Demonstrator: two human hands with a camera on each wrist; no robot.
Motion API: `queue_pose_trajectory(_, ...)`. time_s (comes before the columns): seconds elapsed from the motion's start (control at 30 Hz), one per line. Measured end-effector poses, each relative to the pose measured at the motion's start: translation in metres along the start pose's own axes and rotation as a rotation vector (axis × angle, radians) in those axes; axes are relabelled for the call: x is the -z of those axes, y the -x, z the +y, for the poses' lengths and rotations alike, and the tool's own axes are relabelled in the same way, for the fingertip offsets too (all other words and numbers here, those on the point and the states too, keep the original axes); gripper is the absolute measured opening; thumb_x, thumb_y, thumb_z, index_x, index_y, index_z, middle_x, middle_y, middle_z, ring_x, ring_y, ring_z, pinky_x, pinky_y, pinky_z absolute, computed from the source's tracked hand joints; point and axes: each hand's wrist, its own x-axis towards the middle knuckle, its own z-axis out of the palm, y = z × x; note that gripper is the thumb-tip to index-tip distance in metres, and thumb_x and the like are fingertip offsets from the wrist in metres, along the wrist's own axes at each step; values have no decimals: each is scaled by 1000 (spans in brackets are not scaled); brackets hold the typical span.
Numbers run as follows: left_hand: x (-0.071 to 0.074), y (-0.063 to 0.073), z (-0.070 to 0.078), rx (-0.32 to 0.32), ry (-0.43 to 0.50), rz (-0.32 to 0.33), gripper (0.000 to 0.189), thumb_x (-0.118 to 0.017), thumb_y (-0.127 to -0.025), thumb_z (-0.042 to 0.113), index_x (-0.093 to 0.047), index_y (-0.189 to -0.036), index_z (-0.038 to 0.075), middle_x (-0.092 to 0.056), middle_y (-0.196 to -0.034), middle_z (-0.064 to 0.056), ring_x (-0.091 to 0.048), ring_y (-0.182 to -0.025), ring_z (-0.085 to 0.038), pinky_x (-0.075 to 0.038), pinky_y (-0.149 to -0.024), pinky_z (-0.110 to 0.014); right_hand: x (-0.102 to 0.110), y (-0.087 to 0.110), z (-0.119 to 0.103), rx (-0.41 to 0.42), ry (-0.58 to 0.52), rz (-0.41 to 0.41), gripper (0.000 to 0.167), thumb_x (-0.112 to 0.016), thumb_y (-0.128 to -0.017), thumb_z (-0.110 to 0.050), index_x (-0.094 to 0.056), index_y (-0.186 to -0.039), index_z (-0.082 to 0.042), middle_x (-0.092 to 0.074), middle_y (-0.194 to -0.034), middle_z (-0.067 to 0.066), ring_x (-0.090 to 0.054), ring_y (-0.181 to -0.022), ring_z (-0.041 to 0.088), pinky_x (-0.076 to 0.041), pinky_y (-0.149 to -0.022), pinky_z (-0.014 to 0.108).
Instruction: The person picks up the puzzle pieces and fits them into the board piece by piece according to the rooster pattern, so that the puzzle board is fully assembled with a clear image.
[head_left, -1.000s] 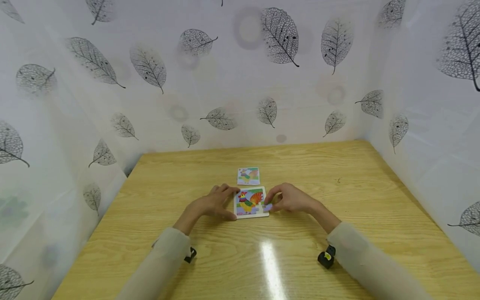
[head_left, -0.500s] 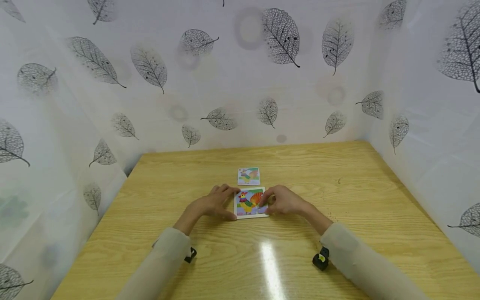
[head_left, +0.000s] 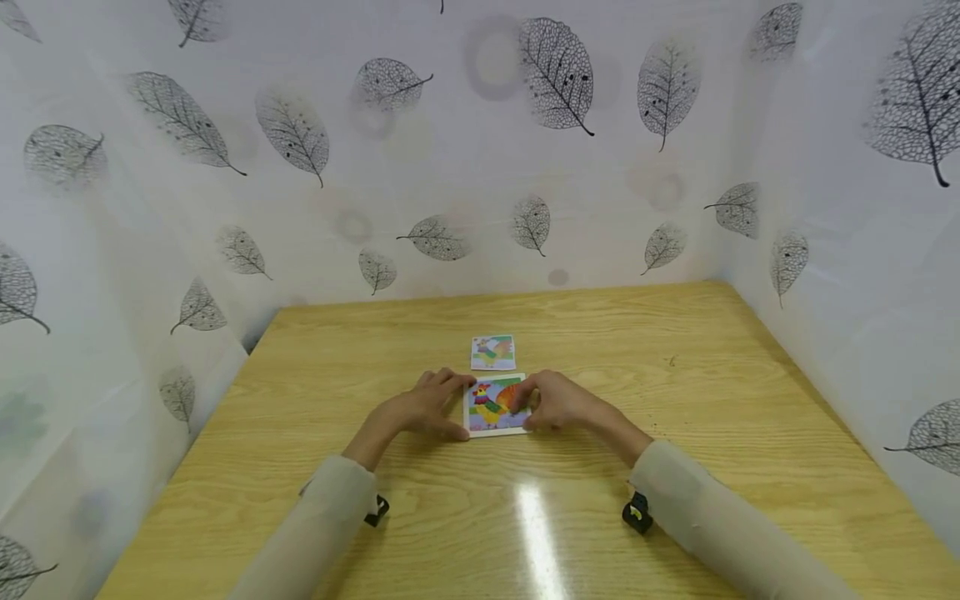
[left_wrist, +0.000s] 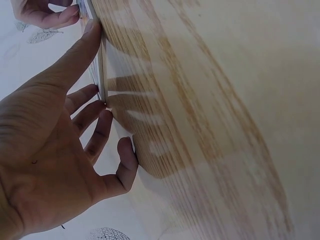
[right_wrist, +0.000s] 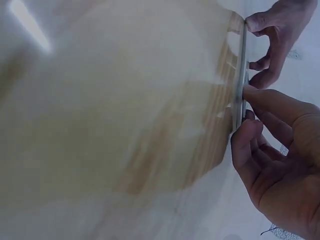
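A jigsaw puzzle [head_left: 489, 412] in a white frame lies flat on the table, picturing a bright rooster. My left hand [head_left: 423, 408] spans the frame's left side, thumb at the near corner and index finger at the far corner. In the left wrist view that thumb presses along the board's edge. Over the puzzle's lower right part, my right hand [head_left: 558, 404] pinches a small puzzle piece down at the picture, its thumb by the frame's right edge. These fingers cover most of the piece. The right wrist view shows the right hand [right_wrist: 285, 155] at the board's edge.
A small square card [head_left: 492, 352] with a paler rooster picture lies just beyond the puzzle. The wooden table [head_left: 360, 342] meets white leaf-print curtains [head_left: 465, 167] at the back and both sides. A bright light streak reflects off the near tabletop.
My right hand has moved left over the frame, carrying the pale puzzle piece into the lower right gap, which no longer shows. My left hand has stayed at the frame's left side.
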Motion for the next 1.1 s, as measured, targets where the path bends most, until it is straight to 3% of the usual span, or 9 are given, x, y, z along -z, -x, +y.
queue_pose_trajectory(0.4, 0, 0, 0, -8, 18, 8, 90, -85, -86, 40, -38, -159, 17, -41, -150, -8, -38, -129, -31, -41, -110, -60, -2, 1, -7, -31, 72, 19, 20, -82, -86, 0, -77, -101, -12, -65, -112, 7, -49, -54, 13, -46, -49, 24)
queue_pose_trajectory(0.53, 0, 1, 1, 0, 20, 9, 91, -86, -86, 40, -38, -160, 18, -40, -151, -8, -37, -129, -31, -40, -111, -59, -2, 0, -8, 21, 150, 39, 21, -85, -83, -1, -79, -99, -13, -70, -113, 3, -63, -86, 16, -58, -77, 36)
queue_pose_trajectory(0.63, 1, 1, 2, -2, 22, 12, 90, -86, -86, 40, -38, -160, 18, -40, -150, -8, -38, -129, -31, -40, -111, -60, -2, 1, -9, 42, 181, 57, 20, -87, -82, -2, -80, -96, -14, -71, -112, 0, -62, -112, 22, -53, -100, 46)
queue_pose_trajectory(0.93, 2, 1, 3, 12, 28, 19, 91, -87, -85, 40, -39, -159, 17, -42, -148, -8, -38, -128, -31, -40, -111, -59, -2, 2, -6, 109, 264, 91, 18, -88, -81, -4, -82, -94, -15, -73, -109, -1, -66, -112, 26, -51, -103, 49)
queue_pose_trajectory(1.1, 1, 2, 4, 11, 24, 12, 91, -87, -85, 40, -39, -159, 17, -42, -147, -8, -38, -129, -31, -40, -111, -60, -7, 7, -5, 162, 374, 116, 16, -88, -82, -8, -84, -97, -13, -74, -107, -1, -69, -104, 24, -57, -94, 44)
